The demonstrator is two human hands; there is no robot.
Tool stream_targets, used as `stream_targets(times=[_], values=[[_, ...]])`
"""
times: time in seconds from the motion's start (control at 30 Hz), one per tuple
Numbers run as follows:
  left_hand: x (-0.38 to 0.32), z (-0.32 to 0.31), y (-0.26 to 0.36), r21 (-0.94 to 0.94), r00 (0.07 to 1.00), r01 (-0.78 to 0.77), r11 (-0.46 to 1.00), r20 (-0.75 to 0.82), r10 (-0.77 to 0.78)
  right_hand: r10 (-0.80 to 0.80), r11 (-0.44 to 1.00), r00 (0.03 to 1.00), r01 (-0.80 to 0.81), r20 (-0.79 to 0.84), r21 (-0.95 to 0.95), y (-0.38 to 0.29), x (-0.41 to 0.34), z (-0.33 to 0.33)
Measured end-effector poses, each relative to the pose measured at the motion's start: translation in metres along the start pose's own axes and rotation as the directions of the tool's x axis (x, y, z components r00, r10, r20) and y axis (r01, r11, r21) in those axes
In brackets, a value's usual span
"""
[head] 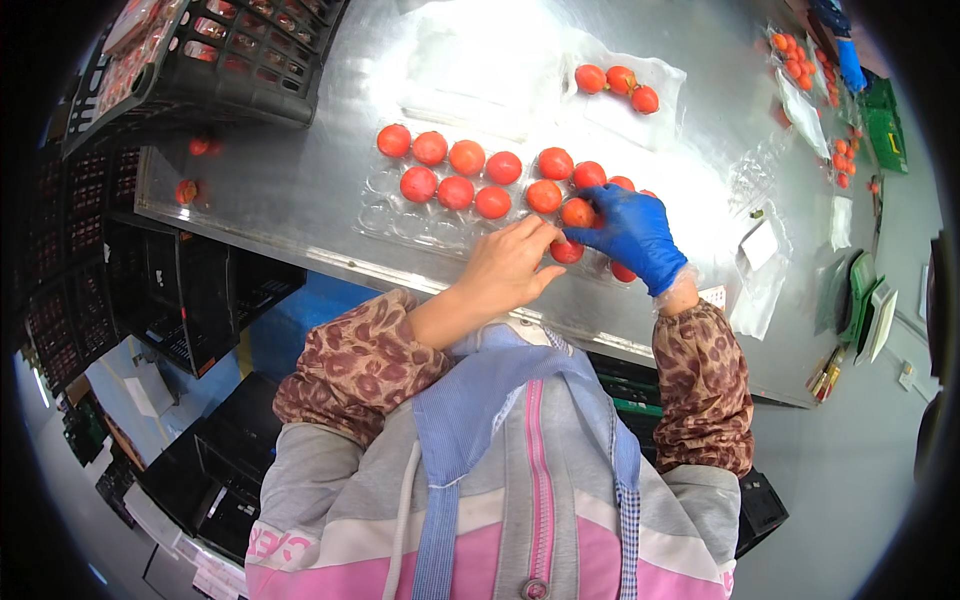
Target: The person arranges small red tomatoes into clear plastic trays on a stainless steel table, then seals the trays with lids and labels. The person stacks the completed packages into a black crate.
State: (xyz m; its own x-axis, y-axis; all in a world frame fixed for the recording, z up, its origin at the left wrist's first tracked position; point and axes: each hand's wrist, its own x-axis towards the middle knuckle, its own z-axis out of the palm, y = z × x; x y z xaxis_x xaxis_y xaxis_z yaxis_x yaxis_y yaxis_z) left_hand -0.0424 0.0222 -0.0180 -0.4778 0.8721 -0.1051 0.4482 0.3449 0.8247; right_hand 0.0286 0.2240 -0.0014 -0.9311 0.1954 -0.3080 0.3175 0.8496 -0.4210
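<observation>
Two clear plastic trays lie side by side on the metal table. The left tray (420, 221) holds two rows of round red-orange fruits (454, 193), persimmons or tomatoes, with bare cups along its near side. My right hand (630, 229), in a blue glove, grips a fruit (576, 213) in the right tray with thumb and fingers, covering part of that tray. My bare left hand (514, 259) is at the right tray's near left corner, its fingertips beside a lower fruit (567, 252). Whether they grip that fruit is unclear. Another fruit (622, 271) shows below my right hand.
A black plastic crate (225, 90) of packed fruit stands at the far left. Three fruits (620, 79) rest on a white bag (667, 82) at the back. Clear wrapping (757, 187) lies to the right. A co-worker's blue-gloved hand (850, 66) shows at the far right.
</observation>
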Motion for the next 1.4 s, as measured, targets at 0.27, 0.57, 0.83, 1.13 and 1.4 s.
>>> stream_targets(times=[0.27, 0.57, 0.83, 1.13, 1.4], values=[[0.011, 0.013, 0.009, 0.268, 0.991, -0.124, 0.955, -0.011, 0.131, 0.154, 0.964, 0.988, -0.145, -0.022, 0.222, 0.011, -0.022, -0.017], [0.03, 0.031, 0.014, 0.699, 0.969, -0.245, 0.672, 0.165, 0.182, 0.021, 1.0, 0.945, -0.017, -0.327, 0.014, 0.011, -0.089, 0.022], [0.038, 0.011, 0.016, 0.508, 0.973, -0.229, 0.831, 0.144, 0.181, -0.007, 0.999, 0.937, -0.009, -0.35, -0.043, 0.013, -0.091, 0.029], [0.063, 0.005, 0.022, 0.472, 0.987, -0.162, 0.867, 0.068, 0.148, -0.017, 0.995, 0.934, -0.018, -0.358, -0.094, 0.013, -0.095, 0.032], [0.066, 0.015, 0.019, 0.576, 0.986, -0.162, 0.801, 0.124, 0.11, -0.106, 0.954, 0.955, 0.019, -0.277, -0.299, 0.012, -0.088, 0.043]])
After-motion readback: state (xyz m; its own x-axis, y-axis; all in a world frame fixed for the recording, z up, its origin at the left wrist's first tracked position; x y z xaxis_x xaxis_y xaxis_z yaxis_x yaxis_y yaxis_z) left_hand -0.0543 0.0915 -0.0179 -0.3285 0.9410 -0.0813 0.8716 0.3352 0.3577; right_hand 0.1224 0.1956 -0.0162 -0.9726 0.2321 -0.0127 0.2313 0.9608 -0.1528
